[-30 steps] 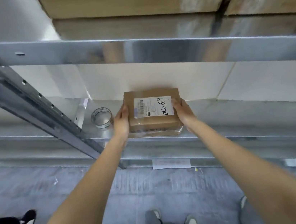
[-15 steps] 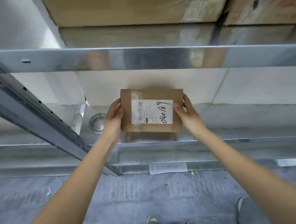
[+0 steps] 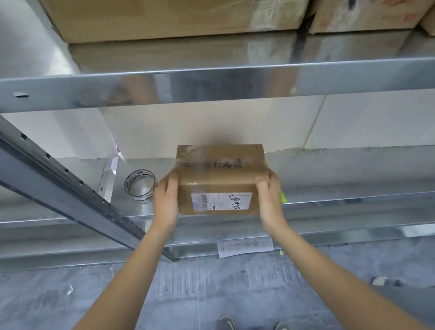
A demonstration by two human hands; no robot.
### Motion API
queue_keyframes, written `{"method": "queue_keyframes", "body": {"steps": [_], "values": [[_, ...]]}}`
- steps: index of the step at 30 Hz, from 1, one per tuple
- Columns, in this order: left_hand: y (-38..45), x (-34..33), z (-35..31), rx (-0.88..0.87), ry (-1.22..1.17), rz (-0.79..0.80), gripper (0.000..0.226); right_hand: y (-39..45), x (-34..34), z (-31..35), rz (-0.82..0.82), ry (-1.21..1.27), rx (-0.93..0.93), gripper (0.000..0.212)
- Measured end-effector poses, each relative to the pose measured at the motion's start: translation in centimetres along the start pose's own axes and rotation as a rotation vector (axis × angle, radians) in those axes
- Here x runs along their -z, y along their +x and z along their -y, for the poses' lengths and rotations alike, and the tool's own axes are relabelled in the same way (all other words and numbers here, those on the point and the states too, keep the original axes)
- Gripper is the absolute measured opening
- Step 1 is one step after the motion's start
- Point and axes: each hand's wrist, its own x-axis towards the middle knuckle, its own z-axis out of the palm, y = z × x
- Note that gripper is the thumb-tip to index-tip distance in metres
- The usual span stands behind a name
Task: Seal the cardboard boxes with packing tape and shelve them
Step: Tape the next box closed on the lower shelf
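Now the small brown cardboard box point(image 3: 221, 181) has tipped: its white label, up a moment ago, faces the person, and a taped side is on top. Left hand point(image 3: 166, 199) and right hand point(image 3: 268, 194) clamp its ends, fingers curled round the edges, over the metal shelf point(image 3: 350, 175). Clear tape roll point(image 3: 140, 185) sits just left of the left fingers. Probably checking seals before shelving.

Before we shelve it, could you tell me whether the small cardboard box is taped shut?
Taped shut: the small cardboard box has glossy clear tape across its closed top face, with no flap lifted.
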Motion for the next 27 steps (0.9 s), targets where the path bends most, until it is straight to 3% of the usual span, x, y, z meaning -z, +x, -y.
{"method": "queue_keyframes", "body": {"steps": [4, 7, 9, 12, 14, 16, 19, 27], "values": [[-0.3, 0.6, 1.3, -0.037, 0.016, 0.048, 0.036, -0.8, 0.5, -0.5, 0.092, 0.055, -0.042, 0.044], [0.7, 0.6, -0.4, 0.039, -0.053, 0.045, 0.026, 0.5, 1.3, 0.8, 0.090, 0.031, -0.068, 0.028], [1.3, 1.0, -1.5, 0.050, -0.168, 0.009, 0.037, 1.1, 1.8, 2.3, 0.067, 0.051, -0.063, 0.022], [1.3, 1.5, -2.5, 0.031, -0.321, -0.025, 0.036, 1.5, 1.9, 3.8, 0.025, 0.067, -0.026, 0.033], [1.4, 1.3, -2.6, 0.058, -0.368, 0.050, 0.030, 1.6, 1.8, 3.8, 0.006, 0.044, -0.010, 0.037], [1.2, 1.0, -2.0, 0.091, -0.271, 0.124, 0.042, 1.7, 1.5, 2.7, -0.012, 0.018, -0.031, 0.033], [1.3, 0.9, 0.6, 0.066, -0.029, 0.123, 0.035, 1.5, 0.9, 0.0, -0.008, -0.011, -0.108, 0.026], [1.1, 1.5, 2.1, 0.037, 0.019, 0.178, 0.038, 1.2, 0.0, -1.4, -0.035, 0.002, -0.107, 0.021]]}}
